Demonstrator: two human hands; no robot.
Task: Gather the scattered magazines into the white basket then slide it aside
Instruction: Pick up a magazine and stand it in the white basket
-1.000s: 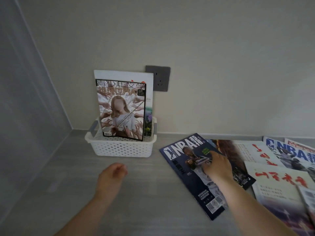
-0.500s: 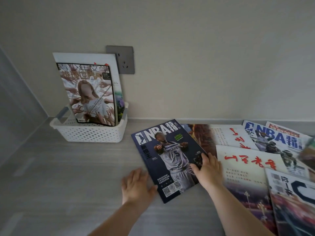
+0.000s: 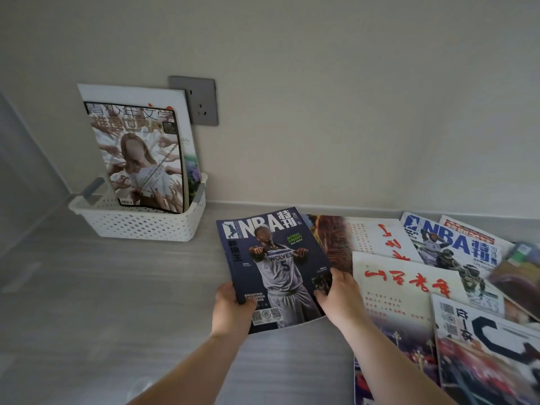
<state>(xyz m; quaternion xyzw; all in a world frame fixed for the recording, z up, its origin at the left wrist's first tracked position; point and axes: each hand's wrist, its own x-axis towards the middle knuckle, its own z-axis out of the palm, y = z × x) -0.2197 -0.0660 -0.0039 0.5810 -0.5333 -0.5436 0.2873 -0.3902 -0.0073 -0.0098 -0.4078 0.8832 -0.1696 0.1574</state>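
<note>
**Two hands hold the dark NBA magazine**

Down at the bottom right, a magazine with a big dark letter (image 3: 482,355) lies on the grey table (image 3: 117,302). It is part of a messy spread of magazines that lie over each other.

The left hand (image 3: 230,311) grips the near left corner of the NBA magazine (image 3: 274,264), with the thumb on the cover. The right hand (image 3: 340,299) grips the near right edge, fingers curled around it. The cover shows a basketball player with the number 5.

Just to the right of it lies a white magazine with red writing (image 3: 406,287). Behind that lies a second NBA magazine (image 3: 455,244).

Farther back on the left, the white basket (image 3: 140,222) sits on the table by the wall (image 3: 350,97). Two magazines stand up in it: a picture-cover magazine (image 3: 143,159) in front and a taller white magazine (image 3: 131,93) behind it. A grey wall socket (image 3: 201,103) is on the wall, partly hidden behind them.
</note>
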